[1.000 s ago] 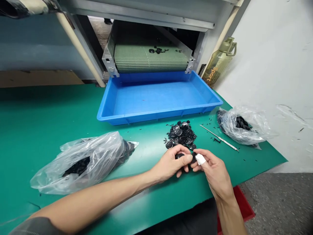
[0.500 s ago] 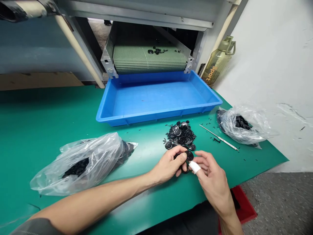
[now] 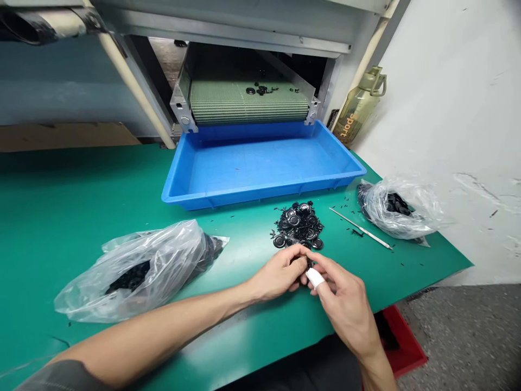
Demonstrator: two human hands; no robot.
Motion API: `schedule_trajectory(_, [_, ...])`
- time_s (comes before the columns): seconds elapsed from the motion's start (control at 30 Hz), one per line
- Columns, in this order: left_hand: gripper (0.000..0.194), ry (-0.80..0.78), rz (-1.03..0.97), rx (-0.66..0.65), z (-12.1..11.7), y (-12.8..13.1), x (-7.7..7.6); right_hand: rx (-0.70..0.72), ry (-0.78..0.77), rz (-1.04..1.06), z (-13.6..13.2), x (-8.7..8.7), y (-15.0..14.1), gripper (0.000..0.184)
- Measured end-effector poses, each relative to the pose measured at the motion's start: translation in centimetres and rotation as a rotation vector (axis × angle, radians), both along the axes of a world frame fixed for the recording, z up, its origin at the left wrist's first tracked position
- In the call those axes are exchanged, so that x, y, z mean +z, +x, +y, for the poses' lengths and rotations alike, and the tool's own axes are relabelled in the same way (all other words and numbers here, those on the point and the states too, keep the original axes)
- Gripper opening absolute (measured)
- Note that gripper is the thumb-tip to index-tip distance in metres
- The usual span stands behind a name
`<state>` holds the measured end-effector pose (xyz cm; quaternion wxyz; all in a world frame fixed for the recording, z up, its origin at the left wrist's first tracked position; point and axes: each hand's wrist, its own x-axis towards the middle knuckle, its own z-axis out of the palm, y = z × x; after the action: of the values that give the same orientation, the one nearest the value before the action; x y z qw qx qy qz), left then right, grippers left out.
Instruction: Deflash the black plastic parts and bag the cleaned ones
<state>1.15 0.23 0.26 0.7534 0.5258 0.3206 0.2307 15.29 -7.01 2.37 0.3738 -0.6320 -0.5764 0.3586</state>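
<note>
1. Head view: The left hand curls thumb and fingers closely around a black part, mostly hidden, near the table's front edge.
2. The right hand, its thumb in a white wrap, brings bent fingertips against it; whether they pinch, one cannot tell.
3. Just beyond lies a pile of black discs; a slim white-handled tool rests toward the table's right corner.

Bright light; green tabletop shows pale glare; conveyor belt, far end, lies in deep shadow; frame edges stretch.
</note>
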Motion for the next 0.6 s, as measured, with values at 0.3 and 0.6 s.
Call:
schedule_trajectory(0.3, [0.035,0.047,0.018,-0.141,0.2,-0.9,0.2,0.006,0.128,-0.262,-0.2,0.5,0.8,0.018])
schedule_trajectory(0.6, [0.036,0.043,0.024,-0.147,-0.4,-1.7,0.5,0.014,0.082,0.064,-0.1,-1.5,0.6,0.019])
